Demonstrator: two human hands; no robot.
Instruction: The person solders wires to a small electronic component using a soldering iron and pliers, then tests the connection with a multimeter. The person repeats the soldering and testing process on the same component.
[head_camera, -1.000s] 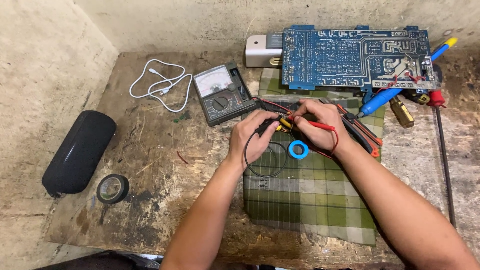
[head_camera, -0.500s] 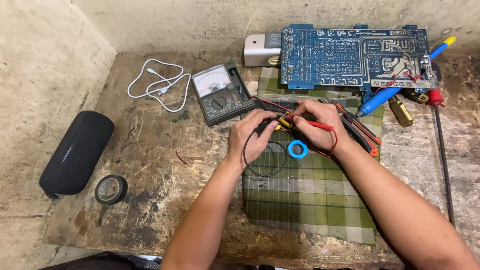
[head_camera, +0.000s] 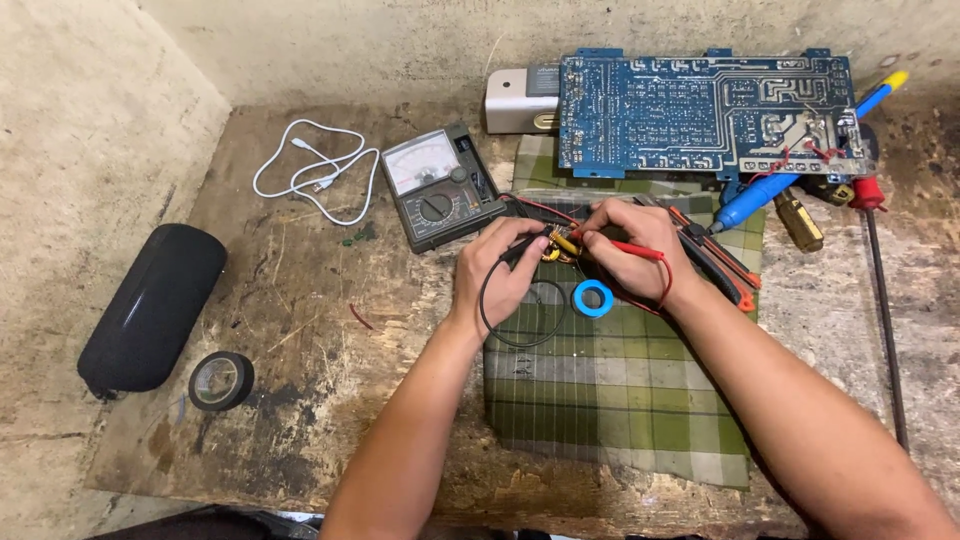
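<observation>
Near the lower middle of the frame lies the green checked cloth (head_camera: 620, 400), and just above its centre the left hand (head_camera: 497, 275) grasps the black probe (head_camera: 522, 250) while the right hand (head_camera: 630, 250) pinches the red probe (head_camera: 640, 250), both tips meeting on a small yellow part (head_camera: 560, 246) between the fingers. A blue ring (head_camera: 592, 298) rests just below them. Farther up, the meter (head_camera: 440, 187) and the blue circuit board (head_camera: 700, 115) wait; I think steady tips, firmly pressed on the part, give a good reading.
</observation>
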